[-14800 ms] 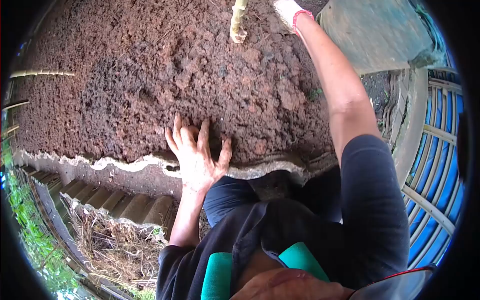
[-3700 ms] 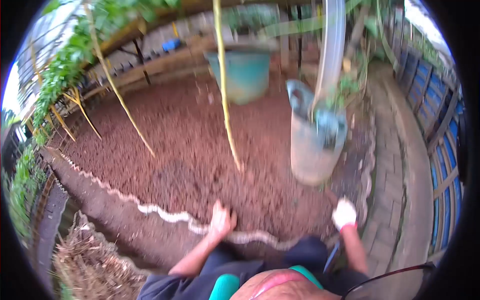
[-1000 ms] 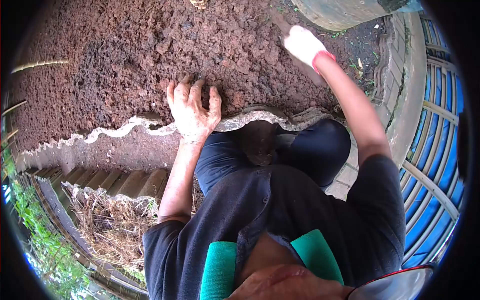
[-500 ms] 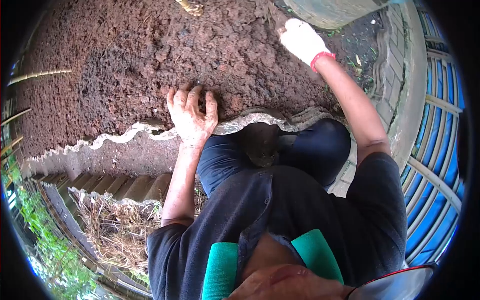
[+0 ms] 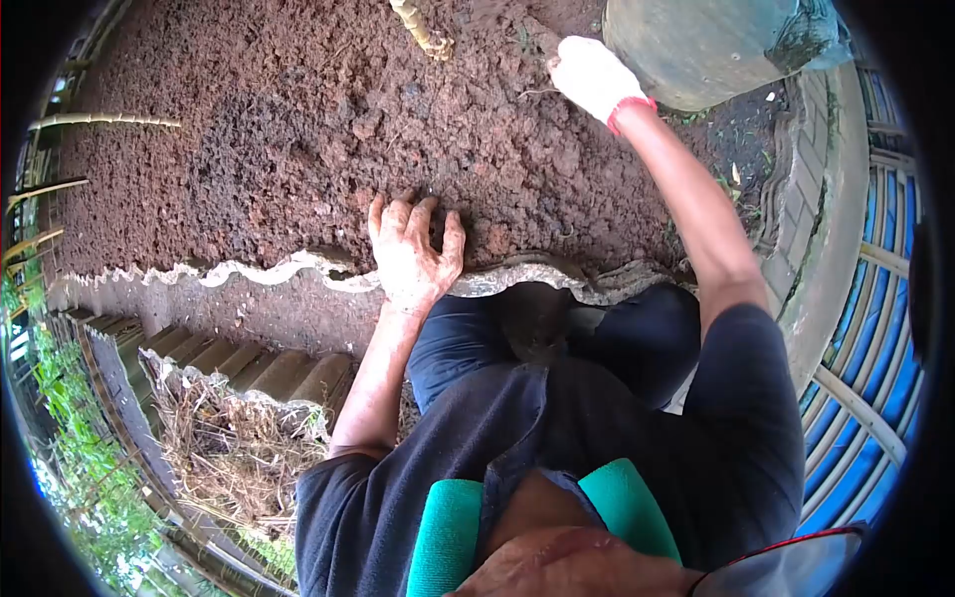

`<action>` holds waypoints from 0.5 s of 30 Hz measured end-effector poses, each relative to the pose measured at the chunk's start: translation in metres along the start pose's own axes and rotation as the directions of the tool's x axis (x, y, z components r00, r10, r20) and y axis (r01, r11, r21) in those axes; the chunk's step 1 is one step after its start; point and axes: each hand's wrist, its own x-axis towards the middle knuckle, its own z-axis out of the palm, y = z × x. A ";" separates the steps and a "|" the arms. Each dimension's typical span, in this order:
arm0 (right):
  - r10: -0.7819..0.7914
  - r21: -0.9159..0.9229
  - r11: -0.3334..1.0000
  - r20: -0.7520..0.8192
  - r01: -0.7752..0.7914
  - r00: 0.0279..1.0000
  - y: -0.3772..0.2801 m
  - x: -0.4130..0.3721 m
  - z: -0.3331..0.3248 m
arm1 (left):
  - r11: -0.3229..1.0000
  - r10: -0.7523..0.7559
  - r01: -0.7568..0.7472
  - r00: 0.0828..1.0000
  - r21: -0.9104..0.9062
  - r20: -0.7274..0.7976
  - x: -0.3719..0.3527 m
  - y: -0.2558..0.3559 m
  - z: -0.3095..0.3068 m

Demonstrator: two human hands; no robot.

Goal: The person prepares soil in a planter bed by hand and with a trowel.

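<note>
Head view: bed of loose brown soil point(image 5: 338, 129) fills the picture from 9 round to 1 o'clock, bordered on the near side by wavy edging point(image 5: 306, 261). Left hand point(image 5: 413, 259), bare and dirt-smeared, sits just off centre toward 11; fingers spread and bent, tips on the soil by the edging, no object seen in it. Right hand point(image 5: 597, 82), white glove, red cuff point(image 5: 630, 106), reaches out at 1 o'clock, low over the soil and beside a big greyish container point(image 5: 686, 50); fingers look curled, but can't tell how tightly or whether they have hold of anything. Pale stem point(image 5: 423, 30) stands in the soil at about 12, left of the glove. Darker patch point(image 5: 234, 159) at 10. Dry straw point(image 5: 239, 458) outside the edging at 8. Progress, as judged: soil looks broken up over most of the visible bed, so loosening seems well along; surface not even, coarse clods remain between the hands and around the stem. Ground by the container looks flatter and darker, less worked; how much is left beyond the frame, can't tell.
</note>
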 end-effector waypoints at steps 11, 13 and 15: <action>-0.219 -0.599 0.624 0.482 0.502 0.848 0.020 0.178 0.042 | 0.999 -0.001 0.001 1.000 -0.041 0.001 0.004 0.003 -0.002; -0.243 -0.602 0.598 0.492 0.529 0.836 0.005 0.160 0.033 | 1.000 -0.029 0.029 1.000 -0.004 0.005 0.004 0.007 -0.002; -0.271 -0.604 0.604 0.458 0.520 0.846 -0.014 0.124 0.013 | 1.000 -0.031 0.031 0.999 -0.005 -0.007 0.004 0.007 -0.002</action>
